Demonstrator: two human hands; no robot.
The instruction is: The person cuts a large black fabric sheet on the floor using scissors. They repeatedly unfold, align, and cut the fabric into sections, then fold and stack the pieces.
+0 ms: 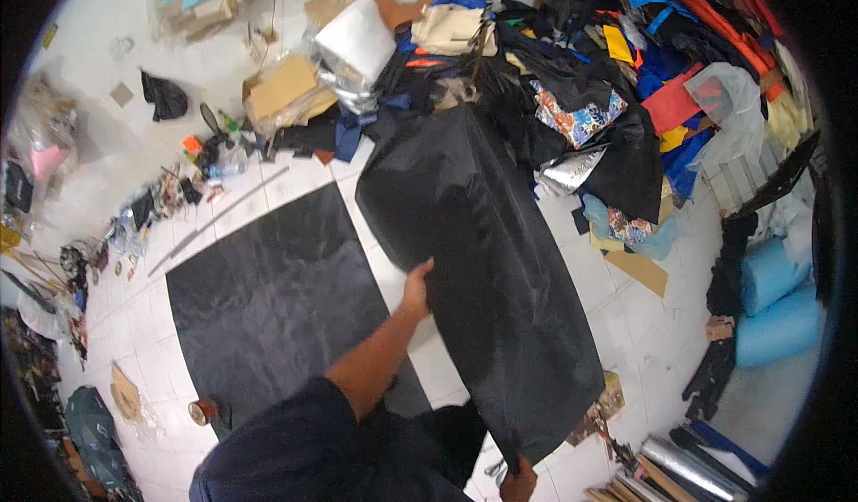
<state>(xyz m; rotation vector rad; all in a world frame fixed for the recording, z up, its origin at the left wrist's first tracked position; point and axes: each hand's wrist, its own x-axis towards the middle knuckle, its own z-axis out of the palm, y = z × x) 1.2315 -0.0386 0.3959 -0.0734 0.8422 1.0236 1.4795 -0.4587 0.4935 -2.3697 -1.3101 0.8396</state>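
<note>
From up here I look down on my left hand (416, 280), which grips the near left edge of a large black sheet of shiny material (487, 261). The fingers are pressed together over that edge, pinching it, with the thumb hidden behind the sheet. My forearm runs up from the dark sleeve at the lower edge of the view. My right hand (517, 482) shows only partly at the bottom, just under the sheet's lower corner; it touches the sheet there, but I cannot tell how its fingers are set.

The sheet hangs lifted off the floor, stretched from the near right up toward the far middle, where its top end meets a heap of fabric and leather scraps (617, 82). That heap fills the far right: black, red, blue, yellow and patterned pieces lying over one another.

To the left of the held sheet, a second black sheet (277, 297) lies flat on the white tiled floor (643, 332), apart from the one I hold except near my arm, which crosses over it. A long thin metal strip (219, 221) lies on the tiles just beyond its far left corner. Cardboard pieces (281, 87) and a white padded bundle (357, 37) sit farther off. Blue foam rolls (773, 301) lie at the right edge, and a small round tin (203, 410) stands near the flat sheet's near left corner.
</note>
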